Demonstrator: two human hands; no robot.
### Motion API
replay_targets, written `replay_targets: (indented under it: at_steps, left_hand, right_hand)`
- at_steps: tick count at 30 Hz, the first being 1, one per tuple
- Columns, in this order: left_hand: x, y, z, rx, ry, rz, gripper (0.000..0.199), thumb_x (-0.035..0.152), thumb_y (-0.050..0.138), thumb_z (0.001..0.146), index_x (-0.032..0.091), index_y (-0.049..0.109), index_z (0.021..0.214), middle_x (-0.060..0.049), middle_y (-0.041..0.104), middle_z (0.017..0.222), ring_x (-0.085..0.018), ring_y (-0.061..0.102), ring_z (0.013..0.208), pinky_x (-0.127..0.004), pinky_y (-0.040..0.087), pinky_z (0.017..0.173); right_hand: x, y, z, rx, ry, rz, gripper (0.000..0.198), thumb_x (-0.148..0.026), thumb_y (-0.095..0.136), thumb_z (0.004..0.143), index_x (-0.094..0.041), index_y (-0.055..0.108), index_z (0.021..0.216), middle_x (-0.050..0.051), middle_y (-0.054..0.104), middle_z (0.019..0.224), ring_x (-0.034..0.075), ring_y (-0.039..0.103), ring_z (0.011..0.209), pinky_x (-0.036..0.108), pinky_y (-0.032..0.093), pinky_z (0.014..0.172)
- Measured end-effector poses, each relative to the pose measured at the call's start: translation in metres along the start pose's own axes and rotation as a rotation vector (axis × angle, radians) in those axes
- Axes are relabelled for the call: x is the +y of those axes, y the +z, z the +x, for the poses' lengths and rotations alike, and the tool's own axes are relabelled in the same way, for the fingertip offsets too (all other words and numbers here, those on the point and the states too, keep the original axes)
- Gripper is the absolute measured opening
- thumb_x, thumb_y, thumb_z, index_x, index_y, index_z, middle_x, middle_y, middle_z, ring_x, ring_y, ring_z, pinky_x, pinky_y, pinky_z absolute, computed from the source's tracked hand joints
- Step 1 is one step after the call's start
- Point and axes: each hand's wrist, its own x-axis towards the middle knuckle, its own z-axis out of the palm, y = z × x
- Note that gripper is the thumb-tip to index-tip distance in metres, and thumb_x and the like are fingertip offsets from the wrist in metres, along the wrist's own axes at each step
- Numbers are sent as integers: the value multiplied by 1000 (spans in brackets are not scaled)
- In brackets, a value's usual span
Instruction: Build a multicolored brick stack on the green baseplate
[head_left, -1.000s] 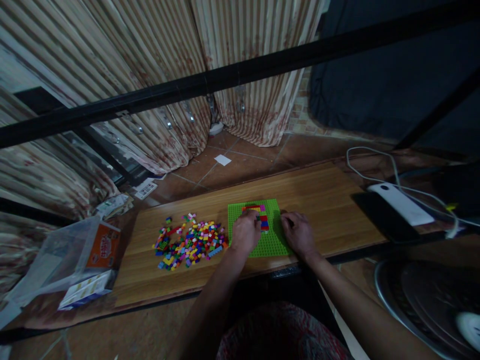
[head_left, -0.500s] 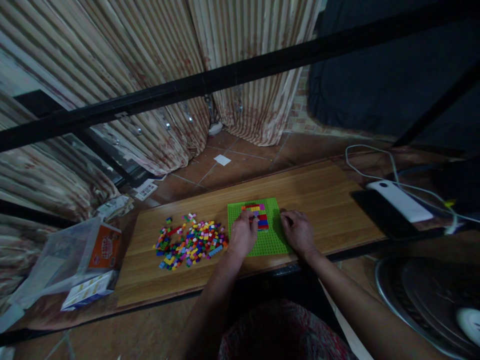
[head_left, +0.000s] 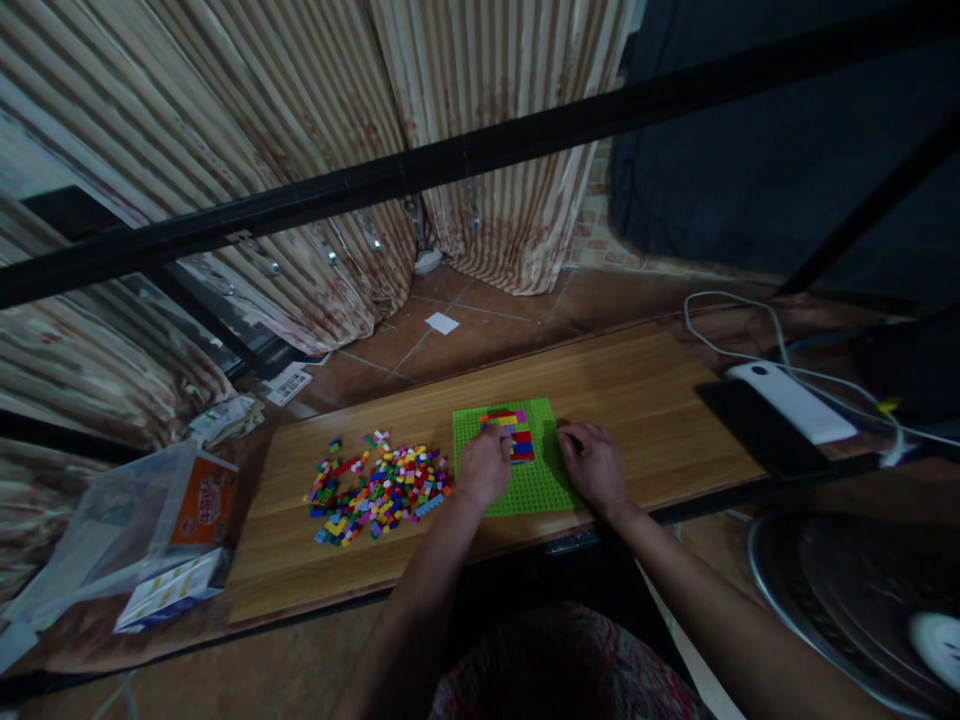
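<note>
A green studded baseplate point(head_left: 536, 490) lies on the wooden board, with rows of red, blue, yellow and pink toy bricks point(head_left: 521, 445) built near its middle. My left hand point(head_left: 484, 466) is over the plate's left half, its fingers pinched together at the left side of the built bricks. Whatever is between those fingertips is hidden. At the plate's right edge rests my right hand point(head_left: 592, 465), fingers curled in; I cannot make out anything inside them. A heap of loose toy bricks point(head_left: 405, 480) in many colours spreads to the left of the plate.
The wooden board point(head_left: 637, 380) carries the bricks. Left of it stand a clear plastic bin point(head_left: 120, 510) and a small carton point(head_left: 172, 590). At right lie a black flat slab point(head_left: 757, 430), a white device point(head_left: 791, 400) and a cable point(head_left: 720, 350). A dark rail point(head_left: 450, 155) crosses beyond.
My left hand has shifted slightly at the built bricks, and a little more of them shows. My right hand stays by the plate's edge. The whole view has moved slightly.
</note>
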Motion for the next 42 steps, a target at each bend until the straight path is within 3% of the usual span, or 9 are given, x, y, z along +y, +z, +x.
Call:
replay_targets:
  at_steps: [5,9,18,28,34,42]
  left_hand:
    - [0,-3,7,-41,85,-45,23,24,45,91,21,68,90,-3,70,88,-15,63,79,-26,45,75]
    - [-4,1,7,6,96,-108,22,24,47,90,22,69,88,-2,71,88,-15,63,80,-26,45,76]
    - [-3,16,5,178,24,-206,18,22,50,88,22,68,90,-2,72,90,-14,65,81,-25,47,78]
    - [-1,22,3,232,-8,-299,21,16,49,87,20,69,92,-2,73,92,-13,66,79,-25,49,77]
    - [1,22,-4,251,18,-340,23,15,49,87,21,67,99,-4,72,99,-14,66,88,-26,50,83]
    - [0,30,-26,277,85,-179,30,17,46,89,20,62,114,-7,65,111,-17,62,100,-31,49,94]
  right_hand:
    - [-2,-1,0,-1,14,17,27,-35,44,91,-21,67,85,9,67,86,24,57,85,36,45,77]
    - [-2,-1,-1,-6,24,18,28,-36,43,91,-21,67,86,9,68,87,24,57,87,36,45,77]
    - [-1,0,0,-3,-2,7,28,-36,43,92,-21,66,87,9,67,87,24,57,86,36,45,77]
    - [0,0,0,-2,6,6,28,-36,43,92,-21,67,87,9,68,87,24,58,86,36,46,76]
    - [-1,-1,0,-18,7,10,28,-36,43,93,-21,66,87,9,68,88,24,58,87,36,45,77]
    - [-2,-1,0,-3,13,15,29,-36,43,92,-21,67,87,9,68,87,24,58,86,36,45,78]
